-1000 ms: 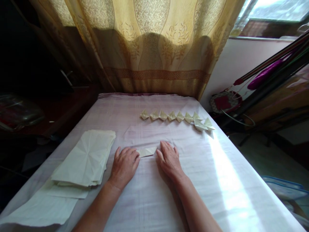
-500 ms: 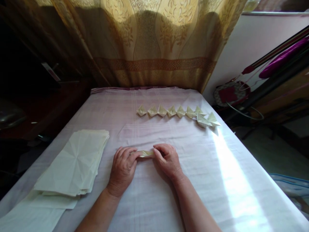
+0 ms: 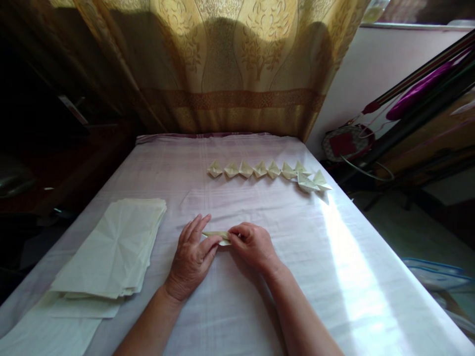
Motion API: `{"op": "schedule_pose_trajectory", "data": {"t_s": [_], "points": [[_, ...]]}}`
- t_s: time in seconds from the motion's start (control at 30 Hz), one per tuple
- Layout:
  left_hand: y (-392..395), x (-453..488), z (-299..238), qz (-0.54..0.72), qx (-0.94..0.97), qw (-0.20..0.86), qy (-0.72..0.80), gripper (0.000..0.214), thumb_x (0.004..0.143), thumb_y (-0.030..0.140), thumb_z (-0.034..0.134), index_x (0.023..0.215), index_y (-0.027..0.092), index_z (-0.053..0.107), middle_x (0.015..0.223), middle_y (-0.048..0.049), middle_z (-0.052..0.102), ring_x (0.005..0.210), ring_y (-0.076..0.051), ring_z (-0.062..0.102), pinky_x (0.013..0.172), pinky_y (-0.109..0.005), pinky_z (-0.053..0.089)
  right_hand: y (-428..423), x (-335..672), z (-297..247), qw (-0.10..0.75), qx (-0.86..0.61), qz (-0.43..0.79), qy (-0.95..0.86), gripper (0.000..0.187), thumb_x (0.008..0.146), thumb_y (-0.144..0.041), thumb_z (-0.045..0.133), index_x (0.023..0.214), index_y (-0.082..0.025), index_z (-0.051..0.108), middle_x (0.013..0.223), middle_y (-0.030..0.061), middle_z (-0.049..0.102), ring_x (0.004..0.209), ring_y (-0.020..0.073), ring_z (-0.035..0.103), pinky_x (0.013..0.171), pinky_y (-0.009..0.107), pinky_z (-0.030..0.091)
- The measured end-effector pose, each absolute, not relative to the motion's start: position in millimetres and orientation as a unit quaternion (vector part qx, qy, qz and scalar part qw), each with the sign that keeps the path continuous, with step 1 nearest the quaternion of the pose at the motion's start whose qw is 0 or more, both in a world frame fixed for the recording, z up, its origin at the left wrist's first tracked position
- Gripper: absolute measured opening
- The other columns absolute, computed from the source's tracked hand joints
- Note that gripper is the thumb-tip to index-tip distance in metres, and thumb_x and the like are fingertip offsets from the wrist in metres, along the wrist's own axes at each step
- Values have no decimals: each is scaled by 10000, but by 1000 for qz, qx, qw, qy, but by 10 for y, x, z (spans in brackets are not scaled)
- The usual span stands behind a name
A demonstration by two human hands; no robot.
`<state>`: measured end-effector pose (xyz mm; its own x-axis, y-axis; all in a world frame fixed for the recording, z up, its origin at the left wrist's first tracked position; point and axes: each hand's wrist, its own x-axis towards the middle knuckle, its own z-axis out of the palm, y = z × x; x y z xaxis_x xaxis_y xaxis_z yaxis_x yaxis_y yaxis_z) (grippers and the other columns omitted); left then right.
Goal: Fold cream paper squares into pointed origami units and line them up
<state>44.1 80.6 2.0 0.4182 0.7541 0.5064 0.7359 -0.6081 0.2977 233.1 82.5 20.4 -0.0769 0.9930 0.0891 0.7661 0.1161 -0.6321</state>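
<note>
While your right hand [image 3: 252,244] pinches one end of the folded paper [image 3: 216,236], your left hand [image 3: 191,259] touches its other end, fingers stretched out, mid-table [image 3: 237,306]; sheets [image 3: 115,247] lie by the left edge; finished folds [image 3: 265,170] line the far edge.

Both bare forearms run in from the near edge and converge toward the middle; the left forearm [image 3: 148,321] slants up to the right, the right forearm [image 3: 300,321] up to the left; the left hand [image 3: 191,257] lies palm down, fingers [image 3: 195,228] stretched forward and slightly spread, thumb turned inward; the right hand [image 3: 252,246] is curled, knuckles up, its fingertips [image 3: 235,233] drawn together in a pinch pointing at the left hand; the two hands sit just beside each other, wrists low
</note>
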Motion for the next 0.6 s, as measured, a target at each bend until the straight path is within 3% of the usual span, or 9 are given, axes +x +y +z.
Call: {"op": "schedule_pose_trajectory", "data": {"t_s": [0.1, 0.2, 0.3, 0.47, 0.6], "points": [[828, 416, -13, 354, 807, 42, 471, 233, 934, 290, 500, 1130, 195, 583, 1374, -141, 524, 1277, -255, 500, 1056, -440, 441, 828, 2363, 182, 287, -625, 189, -701, 192, 864, -212, 575, 819, -253, 757, 799, 14, 718, 759, 144, 647, 706, 228, 446], [874, 371, -65, 371, 761, 54, 530, 323, 935, 366, 476, 1192, 184, 552, 1180, -117, 651, 1118, -247, 600, 994, -422, 475, 826, 2379, 134, 322, -600, 159, -715, 213, 905, -249, 547, 882, -259, 758, 860, 30, 721, 797, 150, 647, 749, 238, 467], [909, 338, -107, 342, 745, 70, 568, 309, 907, 374, 491, 1127, 202, 622, 998, -73, 718, 956, -243, 653, 896, -406, 505, 820, 2357, 83, 342, -570, 139, -734, 226, 936, -280, 529, 934, -255, 754, 882, 40, 722, 815, 156, 644, 772, 249, 474], [915, 341, -122, 319, 752, 86, 570, 247, 863, 307, 499, 944, 229, 719, 877, -38, 751, 821, -233, 684, 816, -401, 503, 816, 2302, 40, 358, -558, 117, -739, 233, 948, -270, 511, 973, -238, 741, 907, 45, 723, 843, 165, 644, 795, 256, 472], [913, 344, -117, 330, 745, 78, 575, 260, 859, 291, 485, 863, 232, 739, 809, -28, 754, 755, -221, 688, 785, -383, 515, 815, 2308, 93, 305, -628, 132, -704, 196, 891, -312, 586, 1005, -240, 729, 927, 30, 731, 773, 157, 658, 721, 249, 462]]}}
